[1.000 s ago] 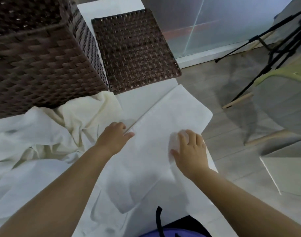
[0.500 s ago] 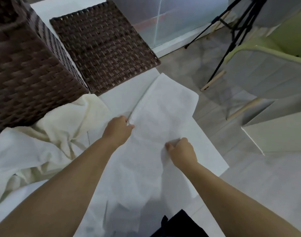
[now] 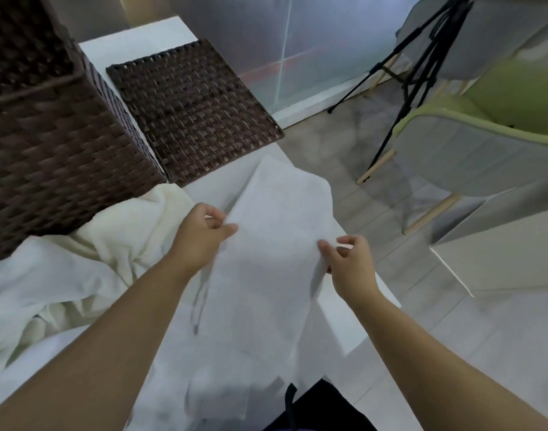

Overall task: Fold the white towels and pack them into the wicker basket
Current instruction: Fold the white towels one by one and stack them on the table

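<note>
A white towel point(image 3: 275, 244) is lifted off the white table point(image 3: 148, 46) between my hands, its far end still draped near the table's right edge. My left hand point(image 3: 201, 236) pinches its left edge with thumb and fingers. My right hand point(image 3: 348, 262) pinches its right edge, where the cloth creases downward. The dark brown wicker basket point(image 3: 48, 144) stands at the far left. Its flat woven lid point(image 3: 191, 110) lies beside it on the table.
A heap of cream and white towels point(image 3: 79, 259) lies left of my left arm, against the basket. Right of the table are grey floor tiles, a green chair point(image 3: 484, 150), a black tripod point(image 3: 422, 57) and a white panel point(image 3: 509, 259).
Both hands went from pressing on the flat towel to pinching its side edges, and the towel has risen off the table between them.
</note>
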